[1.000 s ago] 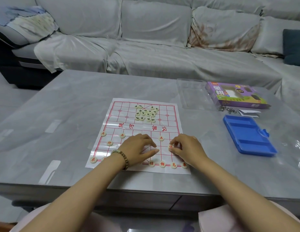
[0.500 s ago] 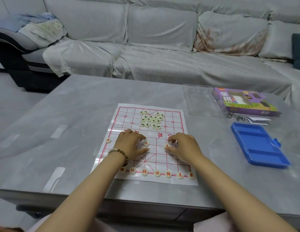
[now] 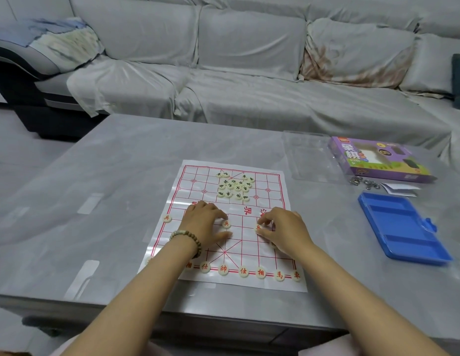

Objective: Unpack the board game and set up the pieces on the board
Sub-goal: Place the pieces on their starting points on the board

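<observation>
Nearest me, red back-row pieces (image 3: 244,271) line the near edge of the xiangqi board (image 3: 249,242) on the tabletop (image 3: 108,227). My left hand (image 3: 204,224) lies loosely spread, holding nothing, beside a red soldier (image 3: 226,223). My right hand (image 3: 285,228) pinches a second soldier (image 3: 257,227). Beyond, black pieces (image 3: 234,187) sit heaped.

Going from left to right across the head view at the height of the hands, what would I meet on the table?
Lone red piece → left hand → right hand, pinching a second red piece → blue tray.
</observation>
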The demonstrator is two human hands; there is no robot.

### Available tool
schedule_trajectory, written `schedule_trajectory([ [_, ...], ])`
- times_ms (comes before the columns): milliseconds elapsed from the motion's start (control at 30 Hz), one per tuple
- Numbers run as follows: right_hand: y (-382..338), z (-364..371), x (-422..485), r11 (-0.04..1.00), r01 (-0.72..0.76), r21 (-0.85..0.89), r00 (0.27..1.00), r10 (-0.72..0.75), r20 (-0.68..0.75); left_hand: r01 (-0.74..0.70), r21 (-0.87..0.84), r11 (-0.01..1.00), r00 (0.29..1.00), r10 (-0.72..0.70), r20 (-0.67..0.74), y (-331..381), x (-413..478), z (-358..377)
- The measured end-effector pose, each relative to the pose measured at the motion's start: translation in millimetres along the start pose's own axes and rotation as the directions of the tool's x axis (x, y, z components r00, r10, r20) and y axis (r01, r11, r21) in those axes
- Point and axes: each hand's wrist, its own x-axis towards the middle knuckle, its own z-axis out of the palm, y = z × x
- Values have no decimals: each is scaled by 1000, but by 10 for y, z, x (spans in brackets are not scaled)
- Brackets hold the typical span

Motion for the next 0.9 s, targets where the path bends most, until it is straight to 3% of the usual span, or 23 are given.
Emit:
schedule_trajectory([
  [167,0,15,7,1000,-12,16,1000,11,20,-8,-17,1000,1000,8,-12,-8,5,-5],
  [333,26,-148,186,962,-38,269,999,28,43,29,-146,989,990,-49,-130,-126,105,-190],
  [433,31,-271,456,942,-31,334,998,8,69,71,-164,984,988,-93,-126,-254,270,-301],
  [700,-49,-31,971,966,-3,260,991,-33,133,118,-201,973,993,-114,30,-342,697,-377],
  [900,-92,155,1061,979,62,196,997,-68,23,59,-68,996,996,-54,71,-213,942,-291],
])
